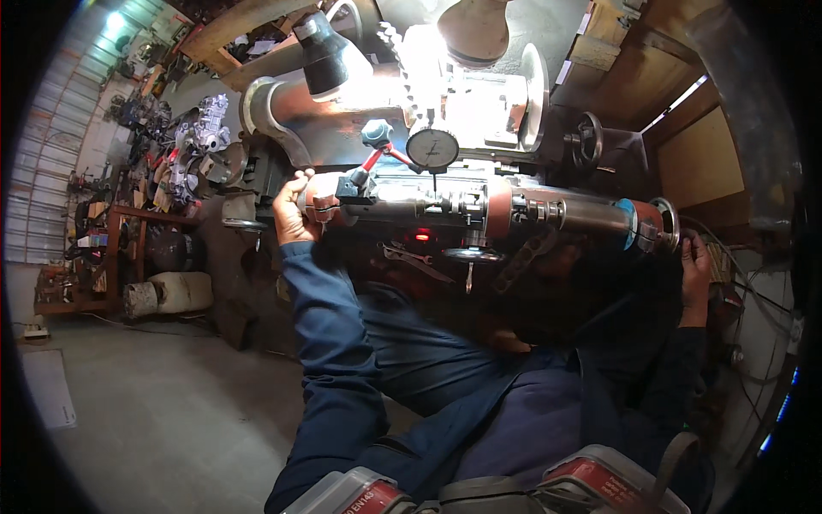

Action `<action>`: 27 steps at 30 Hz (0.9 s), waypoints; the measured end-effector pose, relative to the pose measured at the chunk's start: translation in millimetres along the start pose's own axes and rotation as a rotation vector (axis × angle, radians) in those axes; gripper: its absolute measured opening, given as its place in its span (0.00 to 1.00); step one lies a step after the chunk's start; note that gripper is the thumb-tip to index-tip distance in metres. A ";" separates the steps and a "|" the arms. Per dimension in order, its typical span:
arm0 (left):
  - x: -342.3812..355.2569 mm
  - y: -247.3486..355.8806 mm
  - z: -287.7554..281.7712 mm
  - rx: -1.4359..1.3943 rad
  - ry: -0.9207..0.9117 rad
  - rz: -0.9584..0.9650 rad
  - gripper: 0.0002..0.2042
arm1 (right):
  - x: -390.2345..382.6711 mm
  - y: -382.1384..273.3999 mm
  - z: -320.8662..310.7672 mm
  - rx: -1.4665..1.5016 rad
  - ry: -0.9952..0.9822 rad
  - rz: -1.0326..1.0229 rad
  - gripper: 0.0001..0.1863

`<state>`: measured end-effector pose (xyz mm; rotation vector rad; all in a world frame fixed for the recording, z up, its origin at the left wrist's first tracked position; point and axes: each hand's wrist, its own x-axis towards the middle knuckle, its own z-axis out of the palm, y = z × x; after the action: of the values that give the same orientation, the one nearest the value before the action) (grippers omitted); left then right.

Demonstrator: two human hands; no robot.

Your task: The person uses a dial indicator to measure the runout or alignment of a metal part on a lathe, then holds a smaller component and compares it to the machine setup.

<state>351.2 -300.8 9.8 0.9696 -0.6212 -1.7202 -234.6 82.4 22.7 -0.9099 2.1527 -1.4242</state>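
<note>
Looking down at a long metal shaft point(479, 208) lying horizontal across the machine in front of the person, its long axis running left to right, pretty much from one hand to the other. It has reddish-orange collars, a shiny steel stretch and a blue band near the right end.

Left hand point(295, 210) is at the left end of the shaft, fingers curled around the orange collar there, so it's closed on it, knuckles toward the camera. Right hand point(695, 261) is way over at the far right end, just below and beside the round end flange point(667, 224). It looks like the fingers reach up to the flange, but that corner is dark and bent by the lens, so I honestly can't tell if it's gripping or just touching.

So each hand has its own end, and neither is near the middle.

A dial indicator point(432, 148) sits just above the middle of the shaft on a red-armed stand point(377, 152), its stem pointing down at the shaft. A lamp point(475, 30) blasts light on the machine behind. Cluttered shelves point(128, 223) off to the left, concrete floor point(171, 411) below.
</note>
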 end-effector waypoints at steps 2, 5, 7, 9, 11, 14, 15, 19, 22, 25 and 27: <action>1.2 1.4 -3.2 -0.174 -0.028 -0.011 0.08 | 2.6 -0.5 1.8 0.016 -0.101 -0.043 0.16; 26.5 -1.2 -35.0 -0.279 0.027 0.062 0.08 | 13.3 9.1 0.6 0.050 -0.093 -0.060 0.15; 32.2 1.9 -49.9 -0.247 0.074 0.076 0.08 | 22.5 0.0 11.0 -0.035 0.010 -0.070 0.14; 34.7 3.0 -53.5 -0.184 0.109 0.108 0.08 | 32.2 -4.2 16.7 -0.072 0.031 -0.081 0.14; 35.7 1.3 -53.4 -0.204 0.130 0.110 0.07 | 37.1 -14.9 26.7 -0.111 0.050 -0.090 0.14; 33.2 4.2 -54.9 -0.222 0.158 0.116 0.07 | 47.9 -21.7 39.4 -0.083 0.046 0.100 0.14; 34.8 2.3 -54.4 -0.228 0.160 0.108 0.07 | 61.6 1.3 29.5 -0.001 -0.070 0.081 0.14; 32.6 1.5 -52.4 -0.233 0.179 0.110 0.07 | 58.5 34.7 22.9 -0.265 -0.236 -0.413 0.19; 31.2 2.7 -49.5 -0.246 0.204 0.103 0.07 | 44.2 55.5 21.4 -0.178 -0.230 -0.325 0.19; 37.0 2.0 -57.5 -0.183 0.171 0.112 0.07 | 37.8 82.8 3.0 -0.066 -0.279 -0.042 0.17; 39.7 1.5 -58.8 -0.171 0.135 0.108 0.07 | 42.4 117.0 -28.0 -0.297 -0.327 0.010 0.18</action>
<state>395.2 -336.1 -33.3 0.9061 -0.4235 -1.5709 -317.2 102.1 -72.4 -1.1448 2.1393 -0.8871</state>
